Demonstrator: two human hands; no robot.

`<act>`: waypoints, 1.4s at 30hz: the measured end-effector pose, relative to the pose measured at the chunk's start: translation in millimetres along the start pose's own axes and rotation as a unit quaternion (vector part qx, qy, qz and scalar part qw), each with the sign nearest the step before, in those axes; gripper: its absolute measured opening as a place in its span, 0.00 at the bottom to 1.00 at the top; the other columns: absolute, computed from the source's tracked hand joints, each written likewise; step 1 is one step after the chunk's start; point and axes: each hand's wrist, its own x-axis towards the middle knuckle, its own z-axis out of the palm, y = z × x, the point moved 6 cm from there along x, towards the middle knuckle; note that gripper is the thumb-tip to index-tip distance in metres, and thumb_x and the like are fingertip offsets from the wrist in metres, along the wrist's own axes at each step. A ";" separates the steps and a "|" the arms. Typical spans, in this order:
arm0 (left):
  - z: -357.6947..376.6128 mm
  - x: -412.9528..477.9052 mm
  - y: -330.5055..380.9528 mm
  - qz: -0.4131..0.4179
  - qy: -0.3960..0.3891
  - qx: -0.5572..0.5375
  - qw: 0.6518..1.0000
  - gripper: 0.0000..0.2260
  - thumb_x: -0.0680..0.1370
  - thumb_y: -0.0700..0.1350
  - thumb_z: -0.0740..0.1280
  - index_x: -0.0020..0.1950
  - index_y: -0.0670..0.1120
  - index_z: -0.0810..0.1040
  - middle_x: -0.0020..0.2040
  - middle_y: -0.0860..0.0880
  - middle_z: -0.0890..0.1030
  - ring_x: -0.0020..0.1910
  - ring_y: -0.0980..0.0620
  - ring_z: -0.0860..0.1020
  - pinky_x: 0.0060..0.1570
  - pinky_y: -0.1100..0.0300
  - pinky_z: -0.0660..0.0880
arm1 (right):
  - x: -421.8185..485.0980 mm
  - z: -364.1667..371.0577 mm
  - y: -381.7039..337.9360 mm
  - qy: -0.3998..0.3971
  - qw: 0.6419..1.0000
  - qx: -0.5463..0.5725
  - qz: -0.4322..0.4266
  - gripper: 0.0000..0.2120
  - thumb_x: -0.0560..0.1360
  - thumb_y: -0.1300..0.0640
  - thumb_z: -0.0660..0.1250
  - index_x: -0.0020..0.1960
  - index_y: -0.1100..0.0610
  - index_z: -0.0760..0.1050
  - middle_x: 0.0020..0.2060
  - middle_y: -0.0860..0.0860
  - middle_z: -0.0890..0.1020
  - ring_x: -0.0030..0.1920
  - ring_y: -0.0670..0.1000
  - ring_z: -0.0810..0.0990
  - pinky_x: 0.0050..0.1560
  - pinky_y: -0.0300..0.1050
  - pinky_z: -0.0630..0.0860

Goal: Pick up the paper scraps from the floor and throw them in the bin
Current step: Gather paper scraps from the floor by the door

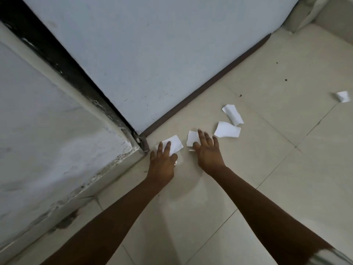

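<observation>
Several white paper scraps lie on the pale tiled floor near a wall corner. My left hand reaches down onto one scrap, fingers over it and thumb against its edge, with a bit of white showing under the palm. My right hand lies spread, fingertips and thumb touching a second scrap. To the right, two more scraps lie loose just beyond my right hand. A further scrap sits far right. No bin is in view.
A pale blue wall with a dark skirting strip runs diagonally behind the scraps. A black-edged door frame and a scuffed wall stand at the left. Tiled floor stretches to the right and toward me.
</observation>
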 end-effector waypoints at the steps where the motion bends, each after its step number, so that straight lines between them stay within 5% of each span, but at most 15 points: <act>1: 1.5 2.1 -1.4 -0.004 0.004 0.011 1.000 0.13 0.77 0.39 0.54 0.57 0.45 0.74 0.74 0.41 0.64 0.73 0.37 0.60 0.65 0.40 0.65 | 1.3 -0.2 -0.4 0.004 1.000 -0.005 0.000 0.14 0.76 0.62 0.53 0.56 0.63 0.74 0.71 0.66 0.63 0.71 0.67 0.63 0.70 0.63 0.59; 3: 4.3 -6.4 -9.6 0.003 0.033 0.032 0.999 0.14 0.72 0.39 0.54 0.53 0.47 0.75 0.64 0.41 0.76 0.58 0.39 0.76 0.48 0.47 0.75 | 2.1 3.4 -7.2 -0.011 1.000 -0.012 -0.018 0.15 0.72 0.61 0.53 0.47 0.63 0.77 0.56 0.66 0.80 0.52 0.66 0.80 0.52 0.56 0.77; 5: 1.7 -12.5 -15.1 0.029 0.062 0.060 0.996 0.14 0.71 0.40 0.59 0.54 0.49 0.75 0.54 0.45 0.80 0.44 0.44 0.78 0.38 0.53 0.77 | 3.9 1.8 -3.4 -0.014 1.000 -0.001 -0.022 0.13 0.67 0.62 0.53 0.39 0.59 0.77 0.36 0.57 0.83 0.33 0.57 0.81 0.33 0.43 0.77; 7: -6.7 -7.5 -15.2 0.052 0.070 0.096 0.992 0.15 0.69 0.38 0.58 0.51 0.49 0.77 0.44 0.48 0.81 0.38 0.46 0.77 0.33 0.54 0.75 | 1.3 -16.7 1.0 0.035 0.999 0.026 -0.026 0.14 0.64 0.64 0.53 0.39 0.58 0.77 0.29 0.53 0.80 0.28 0.54 0.78 0.28 0.39 0.73; 9: -17.0 1.2 -13.5 0.059 0.068 0.111 0.990 0.16 0.67 0.34 0.58 0.47 0.47 0.79 0.40 0.48 0.80 0.38 0.45 0.79 0.34 0.53 0.75 | -0.3 -30.9 10.8 0.069 0.990 0.121 0.013 0.16 0.65 0.70 0.55 0.47 0.63 0.76 0.34 0.58 0.80 0.34 0.59 0.79 0.33 0.45 0.74; 12: -29.8 11.3 -6.8 0.043 0.068 0.013 0.997 0.23 0.68 0.28 0.62 0.60 0.43 0.76 0.50 0.42 0.81 0.51 0.39 0.78 0.49 0.49 0.74 | -0.3 -38.6 41.4 0.116 0.958 0.233 0.120 0.28 0.70 0.74 0.55 0.69 0.62 0.62 0.55 0.62 0.75 0.51 0.62 0.76 0.49 0.55 0.75; 16: -50.1 41.1 24.4 0.058 0.010 0.022 0.998 0.30 0.74 0.33 0.61 0.75 0.49 0.58 0.58 0.42 0.77 0.58 0.41 0.75 0.57 0.51 0.70 | 9.4 -27.2 77.0 0.037 0.966 0.216 0.134 0.34 0.72 0.71 0.58 0.75 0.62 0.50 0.72 0.60 0.60 0.64 0.62 0.70 0.53 0.55 0.74; 20: -79.2 81.6 70.4 0.164 -0.034 0.168 0.971 0.13 0.76 0.39 0.60 0.59 0.45 0.76 0.59 0.44 0.75 0.60 0.44 0.72 0.57 0.51 0.68 | 1.7 -14.2 77.4 0.013 0.978 0.178 0.112 0.26 0.72 0.70 0.56 0.70 0.64 0.60 0.65 0.60 0.69 0.63 0.61 0.71 0.55 0.52 0.72; 24: -74.6 113.5 126.5 0.245 -0.031 0.299 0.922 0.14 0.76 0.38 0.59 0.58 0.42 0.78 0.67 0.44 0.71 0.66 0.44 0.68 0.64 0.50 0.65 | -16.2 -7.9 88.6 0.011 0.982 0.139 0.124 0.21 0.74 0.67 0.57 0.67 0.63 0.64 0.61 0.60 0.72 0.60 0.59 0.72 0.54 0.52 0.73; 29: -54.5 137.8 177.6 0.280 -0.028 0.326 0.902 0.11 0.77 0.39 0.60 0.56 0.43 0.79 0.79 0.46 0.51 0.78 0.45 0.46 0.76 0.48 0.49 | -43.0 -8.5 126.0 0.013 0.974 0.134 0.181 0.16 0.73 0.68 0.57 0.60 0.64 0.68 0.56 0.60 0.75 0.53 0.61 0.76 0.47 0.51 0.74; 32: -42.6 154.8 192.2 0.278 -0.025 0.341 0.898 0.12 0.77 0.39 0.60 0.58 0.45 0.78 0.79 0.47 0.47 0.77 0.45 0.40 0.76 0.46 0.45 | -57.8 -14.0 145.3 0.030 0.976 0.127 0.177 0.16 0.72 0.68 0.60 0.60 0.63 0.69 0.64 0.60 0.68 0.49 0.62 0.77 0.38 0.46 0.69; 34: -31.7 163.4 195.5 0.270 -0.039 0.337 0.901 0.14 0.78 0.40 0.59 0.63 0.45 0.75 0.79 0.47 0.48 0.78 0.45 0.43 0.76 0.45 0.45 | -61.6 -16.5 150.5 0.014 0.983 0.113 0.145 0.18 0.72 0.67 0.62 0.62 0.60 0.70 0.74 0.58 0.56 0.54 0.62 0.76 0.40 0.45 0.68; 37: -18.3 164.0 191.0 0.249 -0.059 0.279 0.925 0.19 0.77 0.39 0.60 0.69 0.42 0.69 0.77 0.45 0.59 0.73 0.47 0.63 0.73 0.48 0.58 | -60.5 -16.7 154.7 -0.038 0.987 0.089 0.130 0.20 0.73 0.67 0.62 0.63 0.57 0.70 0.77 0.53 0.41 0.55 0.60 0.75 0.42 0.46 0.70; 39: -18.0 155.0 182.1 0.242 -0.048 0.213 0.945 0.18 0.76 0.39 0.60 0.66 0.42 0.70 0.70 0.43 0.71 0.64 0.44 0.74 0.63 0.52 0.69 | -59.9 -17.1 157.0 -0.052 0.984 0.093 0.140 0.22 0.72 0.68 0.61 0.64 0.55 0.69 0.77 0.53 0.38 0.48 0.59 0.75 0.39 0.46 0.68; 42: -21.3 133.2 167.4 0.223 -0.045 0.135 0.964 0.17 0.75 0.36 0.59 0.64 0.41 0.73 0.60 0.42 0.79 0.58 0.41 0.77 0.56 0.52 0.73 | -60.6 -13.0 158.3 -0.054 0.983 0.101 0.143 0.26 0.72 0.70 0.60 0.67 0.52 0.66 0.76 0.53 0.36 0.46 0.58 0.75 0.38 0.46 0.66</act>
